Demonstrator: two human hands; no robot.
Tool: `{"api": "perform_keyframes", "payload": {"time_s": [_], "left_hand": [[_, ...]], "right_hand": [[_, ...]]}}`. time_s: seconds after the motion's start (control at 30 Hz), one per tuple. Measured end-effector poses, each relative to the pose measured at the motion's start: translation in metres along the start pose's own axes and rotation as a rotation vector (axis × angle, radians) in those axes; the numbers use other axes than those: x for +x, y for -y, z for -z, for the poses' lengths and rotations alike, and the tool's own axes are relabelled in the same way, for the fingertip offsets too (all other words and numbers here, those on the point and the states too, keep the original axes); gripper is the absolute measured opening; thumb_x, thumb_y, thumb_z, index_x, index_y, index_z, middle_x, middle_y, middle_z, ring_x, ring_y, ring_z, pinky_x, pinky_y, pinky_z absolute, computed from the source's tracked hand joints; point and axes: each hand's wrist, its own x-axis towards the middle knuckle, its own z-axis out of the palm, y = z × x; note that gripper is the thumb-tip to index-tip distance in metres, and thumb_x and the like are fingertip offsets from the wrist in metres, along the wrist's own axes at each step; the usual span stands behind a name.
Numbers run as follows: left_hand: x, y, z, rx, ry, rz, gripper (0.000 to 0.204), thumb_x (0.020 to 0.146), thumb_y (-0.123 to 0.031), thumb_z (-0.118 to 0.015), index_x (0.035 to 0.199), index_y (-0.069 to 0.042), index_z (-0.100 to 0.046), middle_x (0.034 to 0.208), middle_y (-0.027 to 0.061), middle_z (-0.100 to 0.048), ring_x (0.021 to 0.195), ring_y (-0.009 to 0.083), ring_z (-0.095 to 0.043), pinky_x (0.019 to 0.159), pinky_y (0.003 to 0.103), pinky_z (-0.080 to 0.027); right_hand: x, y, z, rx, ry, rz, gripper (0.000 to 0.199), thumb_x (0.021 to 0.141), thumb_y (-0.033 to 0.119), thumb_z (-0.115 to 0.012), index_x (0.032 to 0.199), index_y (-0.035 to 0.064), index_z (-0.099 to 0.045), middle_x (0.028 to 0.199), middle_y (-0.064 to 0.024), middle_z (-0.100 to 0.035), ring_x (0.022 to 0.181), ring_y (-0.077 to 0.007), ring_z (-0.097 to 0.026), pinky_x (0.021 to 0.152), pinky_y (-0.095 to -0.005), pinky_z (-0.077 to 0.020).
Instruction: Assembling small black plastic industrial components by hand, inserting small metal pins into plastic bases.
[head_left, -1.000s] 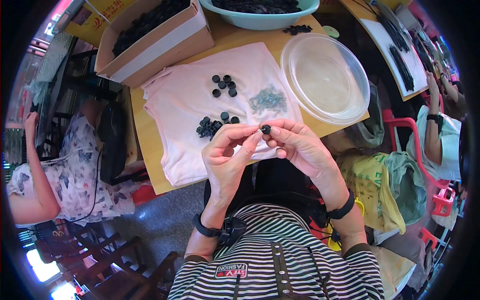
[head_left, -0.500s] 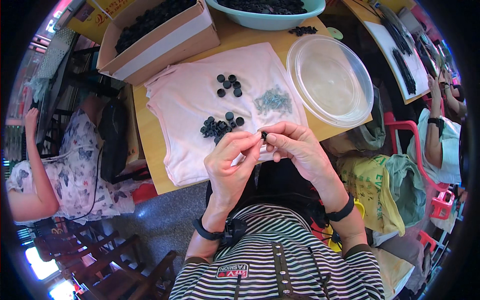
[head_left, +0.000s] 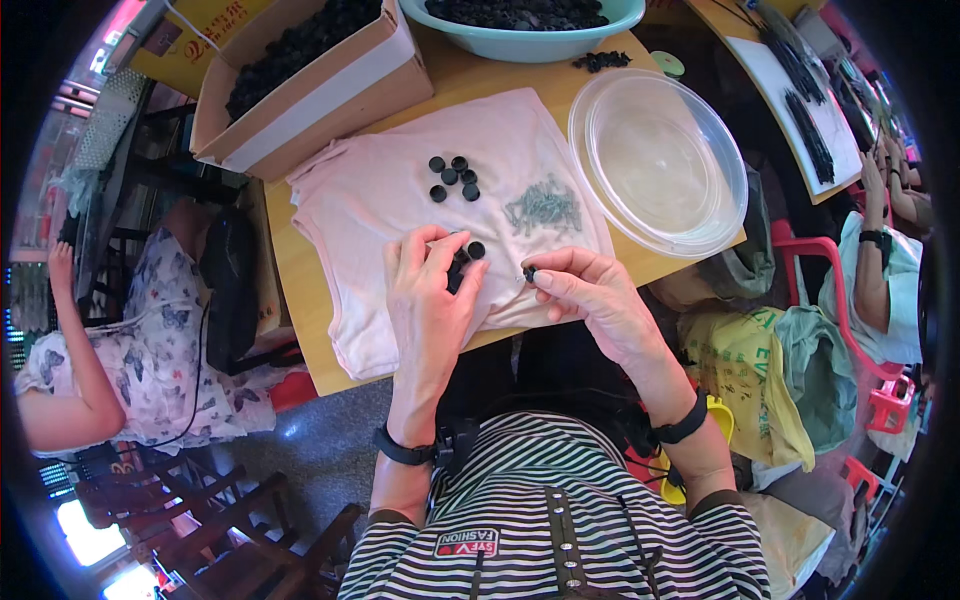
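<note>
My right hand (head_left: pixel 600 300) pinches a small black plastic part (head_left: pixel 530 273) between thumb and fingertips, above the near edge of a pink cloth (head_left: pixel 360 220). A thin, pale tip seems to stick out of the part's left side. My left hand (head_left: pixel 430 295) is over the pile of black pieces, its thumb and fingers apart around them and mostly hiding the pile. One round black cap (head_left: pixel 476 250) shows beside its fingertips. Farther up the cloth sit several black caps (head_left: pixel 449 177). To their right is a heap of small, clear or silvery pins (head_left: pixel 545 206).
A cardboard box (head_left: pixel 330 95) of black parts stands far left, beside a pale blue basin (head_left: pixel 530 42) of similar parts. A clear round plastic lid (head_left: pixel 655 160) lies at the right of the wooden table (head_left: pixel 300 325). Other people sit on both sides, near a red chair (head_left: pixel 838 270).
My left hand has let go of the part and moved left to the pile of black pieces. My right hand stays in nearly the same place, still pinching the small part.
</note>
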Motion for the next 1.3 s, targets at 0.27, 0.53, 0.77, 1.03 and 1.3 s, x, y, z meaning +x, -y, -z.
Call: {"api": "perform_keyframes", "payload": {"time_s": [0.27,0.53,0.77,1.03,1.3], "left_hand": [[0.003,-0.002,-0.004,0.022,0.015,-0.026,0.026,0.069,-0.004,-0.073,0.094,-0.005,-0.064,0.105,0.0074,-0.056,0.095,0.0267,-0.051,0.083,0.037,-0.043],[-0.011,-0.015,0.002,-0.623,0.087,0.2,0.027,0.077,0.003,-0.068,0.103,-0.001,-0.061,0.101,0.0072,-0.063,0.087,0.0166,-0.061,0.077,0.028,-0.049],[-0.019,-0.025,0.011,-1.053,0.094,0.418,0.027,0.083,0.007,-0.065,0.11,0.003,-0.06,0.101,0.0066,-0.063,0.09,0.0106,-0.062,0.08,0.023,-0.049],[-0.022,-0.025,0.015,-1.053,0.1,0.357,0.024,0.084,0.008,-0.063,0.109,0.004,-0.061,0.107,0.0083,-0.06,0.093,0.0125,-0.062,0.083,0.024,-0.049],[-0.021,-0.028,0.013,-1.085,0.108,0.372,0.024,0.084,0.008,-0.063,0.108,0.005,-0.061,0.108,0.0089,-0.06,0.093,0.0132,-0.062,0.084,0.025,-0.049]], "right_hand": [[-0.002,0.005,-0.006,-0.063,0.012,0.05,0.025,0.088,0.016,-0.068,0.109,0.0028,-0.064,0.093,-0.0024,-0.065,0.071,-0.0053,-0.059,0.064,-0.0195,-0.0509],[-0.009,0.006,-0.03,-0.44,0.044,0.485,0.018,0.095,0.012,-0.057,0.11,0.0022,-0.06,0.099,-0.0036,-0.063,0.086,-0.0078,-0.06,0.065,-0.0201,-0.0491],[-0.013,0.006,-0.025,-0.182,0.081,0.355,0.023,0.097,0.015,-0.054,0.116,0.0027,-0.053,0.106,-0.0049,-0.062,0.092,-0.0103,-0.06,0.067,-0.0217,-0.0506],[-0.015,0.01,-0.021,-0.016,0.11,0.258,0.024,0.096,0.018,-0.055,0.114,0.0028,-0.055,0.102,-0.0052,-0.064,0.092,-0.0104,-0.061,0.067,-0.0222,-0.0524],[-0.013,0.009,-0.012,0.125,0.16,0.212,0.025,0.094,0.017,-0.058,0.114,0.0025,-0.059,0.1,-0.0039,-0.065,0.088,-0.0071,-0.061,0.065,-0.0206,-0.0518]]}}
